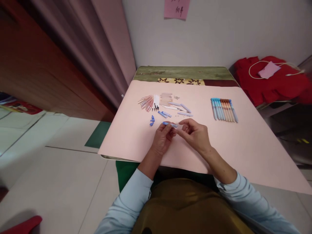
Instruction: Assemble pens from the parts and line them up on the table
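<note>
My left hand is closed around a blue pen barrel, which lies crosswise in its fingers. Close to the barrel's right end, the thumb and forefinger of my right hand are bent toward each other around something small and pale that I cannot make out. Just beyond the hands lie short blue barrel pieces and small blue clips. Lavender tube parts and thin white refills with black tips are farther back. Pinkish see-through tubes fan out at the left.
Several pens with blue and brown tops lie in a row on the pink-covered table. Tiny metal parts sit near the back. A red cloth with a white cord is at the right, and a curtain hangs left.
</note>
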`<action>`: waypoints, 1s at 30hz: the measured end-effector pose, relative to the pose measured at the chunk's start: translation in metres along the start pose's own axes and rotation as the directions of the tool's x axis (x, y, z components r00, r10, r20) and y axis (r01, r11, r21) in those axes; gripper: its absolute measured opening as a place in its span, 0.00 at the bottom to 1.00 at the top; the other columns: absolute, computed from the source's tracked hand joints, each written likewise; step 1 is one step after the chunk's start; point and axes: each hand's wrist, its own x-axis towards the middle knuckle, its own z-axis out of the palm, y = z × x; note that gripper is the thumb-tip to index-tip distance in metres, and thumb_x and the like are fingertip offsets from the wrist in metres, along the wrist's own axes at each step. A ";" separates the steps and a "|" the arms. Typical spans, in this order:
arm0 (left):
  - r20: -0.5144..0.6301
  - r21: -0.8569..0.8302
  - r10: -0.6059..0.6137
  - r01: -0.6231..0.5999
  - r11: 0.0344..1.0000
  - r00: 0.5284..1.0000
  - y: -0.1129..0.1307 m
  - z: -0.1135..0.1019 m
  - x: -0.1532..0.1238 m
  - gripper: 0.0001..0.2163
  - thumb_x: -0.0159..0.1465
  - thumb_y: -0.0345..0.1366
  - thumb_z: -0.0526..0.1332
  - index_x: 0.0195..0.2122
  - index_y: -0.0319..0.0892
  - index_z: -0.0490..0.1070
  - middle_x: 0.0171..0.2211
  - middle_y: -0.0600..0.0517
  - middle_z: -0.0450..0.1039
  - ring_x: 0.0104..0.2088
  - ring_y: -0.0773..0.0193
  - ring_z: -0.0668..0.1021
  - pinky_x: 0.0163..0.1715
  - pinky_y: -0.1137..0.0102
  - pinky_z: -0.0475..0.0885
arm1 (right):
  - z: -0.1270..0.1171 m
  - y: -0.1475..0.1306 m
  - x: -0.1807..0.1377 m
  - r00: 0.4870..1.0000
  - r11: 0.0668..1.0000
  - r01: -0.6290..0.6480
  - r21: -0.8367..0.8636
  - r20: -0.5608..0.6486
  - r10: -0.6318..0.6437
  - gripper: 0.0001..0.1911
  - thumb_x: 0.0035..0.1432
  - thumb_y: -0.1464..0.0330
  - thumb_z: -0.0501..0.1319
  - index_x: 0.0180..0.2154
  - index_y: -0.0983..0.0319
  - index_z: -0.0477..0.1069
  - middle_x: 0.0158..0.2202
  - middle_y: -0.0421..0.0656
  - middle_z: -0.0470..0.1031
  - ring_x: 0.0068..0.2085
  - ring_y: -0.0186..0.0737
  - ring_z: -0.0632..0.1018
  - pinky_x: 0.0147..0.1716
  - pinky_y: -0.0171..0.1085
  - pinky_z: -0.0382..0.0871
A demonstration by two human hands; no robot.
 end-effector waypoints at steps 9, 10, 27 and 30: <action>-0.075 -0.046 0.005 -0.008 0.999 0.997 0.001 -0.002 0.004 0.13 0.54 0.37 0.72 0.38 0.38 0.76 0.26 0.54 0.74 0.25 0.73 0.74 0.28 0.76 0.69 | 0.014 -0.005 0.002 0.988 0.964 0.102 -0.245 -0.088 -0.127 0.06 0.57 0.63 0.64 0.33 0.58 0.74 0.26 0.38 0.76 0.26 0.33 0.75 0.29 0.33 0.69; -0.087 -0.068 0.008 -0.014 0.998 0.996 0.002 -0.003 0.005 0.12 0.55 0.38 0.71 0.37 0.38 0.76 0.26 0.54 0.74 0.25 0.73 0.74 0.28 0.76 0.69 | 0.014 -0.006 0.000 0.986 0.959 0.114 -0.259 -0.089 -0.141 0.06 0.58 0.63 0.63 0.32 0.58 0.73 0.26 0.38 0.76 0.26 0.33 0.75 0.29 0.33 0.69; -0.057 -0.154 -0.049 0.040 0.987 0.997 0.008 -0.014 0.003 0.07 0.57 0.35 0.69 0.32 0.37 0.76 0.27 0.53 0.74 0.22 0.74 0.73 0.23 0.79 0.69 | 0.012 -0.021 -0.015 0.958 0.888 0.261 -0.379 -0.010 -0.286 0.08 0.61 0.62 0.62 0.31 0.58 0.74 0.26 0.39 0.77 0.25 0.32 0.76 0.26 0.32 0.66; -0.059 -0.142 -0.071 0.062 0.988 0.996 0.009 -0.012 0.002 0.06 0.57 0.34 0.69 0.31 0.36 0.76 0.27 0.53 0.74 0.22 0.74 0.72 0.22 0.78 0.69 | 0.010 -0.019 -0.018 0.959 0.900 0.251 -0.357 -0.035 -0.281 0.08 0.60 0.63 0.62 0.31 0.58 0.74 0.25 0.39 0.76 0.24 0.32 0.75 0.25 0.32 0.66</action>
